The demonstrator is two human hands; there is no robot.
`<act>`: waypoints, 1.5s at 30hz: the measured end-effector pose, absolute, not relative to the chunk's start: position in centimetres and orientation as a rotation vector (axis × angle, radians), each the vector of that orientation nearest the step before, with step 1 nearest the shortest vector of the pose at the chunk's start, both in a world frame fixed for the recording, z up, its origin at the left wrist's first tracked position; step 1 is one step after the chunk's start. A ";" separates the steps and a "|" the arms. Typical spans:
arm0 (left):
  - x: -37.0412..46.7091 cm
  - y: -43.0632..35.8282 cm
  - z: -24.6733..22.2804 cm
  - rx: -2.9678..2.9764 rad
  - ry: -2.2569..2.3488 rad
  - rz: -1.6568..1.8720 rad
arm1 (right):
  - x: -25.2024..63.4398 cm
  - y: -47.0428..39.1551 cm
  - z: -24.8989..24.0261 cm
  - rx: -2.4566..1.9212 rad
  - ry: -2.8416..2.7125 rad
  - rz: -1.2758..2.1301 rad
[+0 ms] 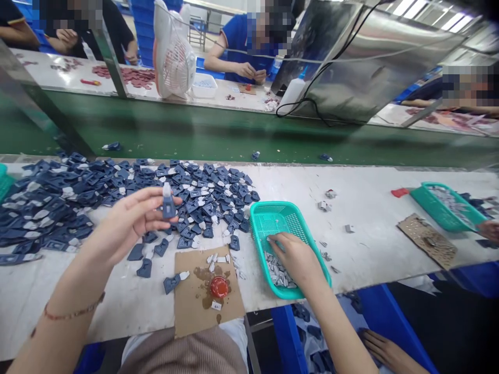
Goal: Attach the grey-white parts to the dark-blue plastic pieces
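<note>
My left hand [146,210] is closed on a dark blue plastic part [169,206] with a white tip pointing up, held above the table. Over the green basket [255,213], my right hand [290,254] has its fingers bent together; what lies between the fingertips is too small to make out. Small grey-white pieces [278,272] fill the near part of that basket. Between my hands a cardboard sheet [191,311] bears a red round cap [219,286], wet stains and a few white pieces [216,306]. One blue part [171,283] with a white tip overlaps its left edge.
A big heap of blue parts [117,182] covers the left of the table. Another green basket [423,200] and a stained cardboard [424,241] stand right. Below the edge is a blue crate [286,337], with another person's hand [380,345] beside it. People work beyond the green belt [187,130].
</note>
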State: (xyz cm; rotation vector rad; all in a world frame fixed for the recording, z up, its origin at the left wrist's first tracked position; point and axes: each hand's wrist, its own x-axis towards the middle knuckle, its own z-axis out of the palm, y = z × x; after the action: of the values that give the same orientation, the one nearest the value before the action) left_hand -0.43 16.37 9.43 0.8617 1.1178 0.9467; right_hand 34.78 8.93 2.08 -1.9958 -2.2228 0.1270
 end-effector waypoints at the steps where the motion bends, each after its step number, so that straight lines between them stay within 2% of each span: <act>1: -0.5 15.0 8.9 0.820 1.109 0.926 | 34.8 9.0 2.0 -1.991 -2.216 0.118; 7: -0.4 7.3 4.9 0.659 1.046 0.801 | 33.0 7.8 3.6 -1.900 -2.114 0.138; 13: 1.5 2.1 1.5 0.619 1.023 0.755 | 26.1 3.6 6.1 -1.556 -2.132 0.549; 16: 2.1 1.0 0.3 0.616 1.004 0.752 | 23.8 2.6 5.8 -1.497 -2.228 0.637; 31: 2.5 0.9 -0.7 0.740 0.989 0.766 | 22.7 2.9 4.5 -1.495 -2.559 0.357; 45: 2.6 0.7 -1.0 0.750 0.964 0.779 | 22.5 2.9 4.4 -1.508 -2.506 0.360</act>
State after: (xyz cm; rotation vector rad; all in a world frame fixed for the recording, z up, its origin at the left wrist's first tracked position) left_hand 2.63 0.69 -0.96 0.7502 0.9643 0.7788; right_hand 22.48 2.89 4.40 -1.5081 -2.5057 0.3602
